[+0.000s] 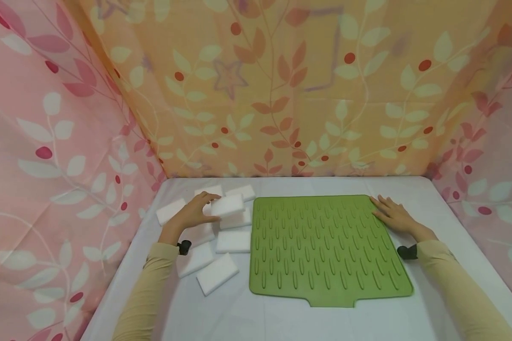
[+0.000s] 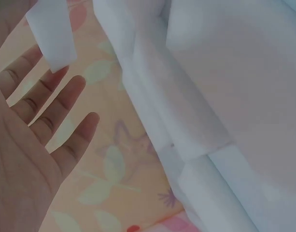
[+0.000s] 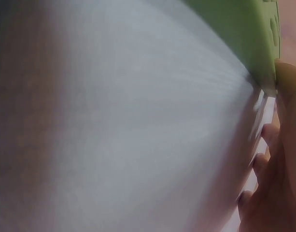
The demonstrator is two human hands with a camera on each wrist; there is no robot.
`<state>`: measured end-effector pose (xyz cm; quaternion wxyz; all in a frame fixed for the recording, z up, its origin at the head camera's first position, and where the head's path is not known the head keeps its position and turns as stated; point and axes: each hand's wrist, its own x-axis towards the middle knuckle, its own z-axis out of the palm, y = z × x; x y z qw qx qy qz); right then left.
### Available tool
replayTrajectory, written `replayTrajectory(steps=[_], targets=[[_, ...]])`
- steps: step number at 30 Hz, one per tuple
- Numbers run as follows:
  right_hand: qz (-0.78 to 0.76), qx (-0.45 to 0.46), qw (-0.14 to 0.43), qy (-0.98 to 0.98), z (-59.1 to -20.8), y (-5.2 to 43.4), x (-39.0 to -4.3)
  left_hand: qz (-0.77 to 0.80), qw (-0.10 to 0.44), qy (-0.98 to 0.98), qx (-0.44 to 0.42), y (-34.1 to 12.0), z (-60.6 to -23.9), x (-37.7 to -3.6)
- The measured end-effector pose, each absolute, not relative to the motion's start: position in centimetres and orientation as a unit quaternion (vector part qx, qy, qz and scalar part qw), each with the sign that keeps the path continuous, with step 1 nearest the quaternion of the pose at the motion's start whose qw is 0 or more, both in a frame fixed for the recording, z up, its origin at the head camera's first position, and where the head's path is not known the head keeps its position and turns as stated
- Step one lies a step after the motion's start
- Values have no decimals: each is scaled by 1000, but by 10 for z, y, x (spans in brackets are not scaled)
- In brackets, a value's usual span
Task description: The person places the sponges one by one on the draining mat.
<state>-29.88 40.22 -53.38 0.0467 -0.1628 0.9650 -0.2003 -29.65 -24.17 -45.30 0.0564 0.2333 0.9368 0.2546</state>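
Flat in the middle of the white-covered worktop (image 1: pixel 281 322): a green ribbed rubber mat (image 1: pixel 324 246), tab edge towards the near side. Just left of the mat: a loose cluster of white rectangular foam sponges (image 1: pixel 222 246), some overlapping, running from the far left towards the near edge. Left hand (image 1: pixel 194 215) among the far sponges, fingers (image 1: pixel 205 199) against one raised white foam block (image 1: pixel 227 205) atop the pile. Right hand (image 1: pixel 394 215) flat on the mat's far right corner. Behind and on both sides: leaf-patterned fabric curtain walls (image 1: pixel 281 94).
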Motion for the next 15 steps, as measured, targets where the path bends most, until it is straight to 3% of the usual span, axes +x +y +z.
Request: replayTrajectory(steps=[15], targets=[[-212, -167, 48, 962, -536, 403, -299, 251, 75, 934, 244, -213, -467, -315]])
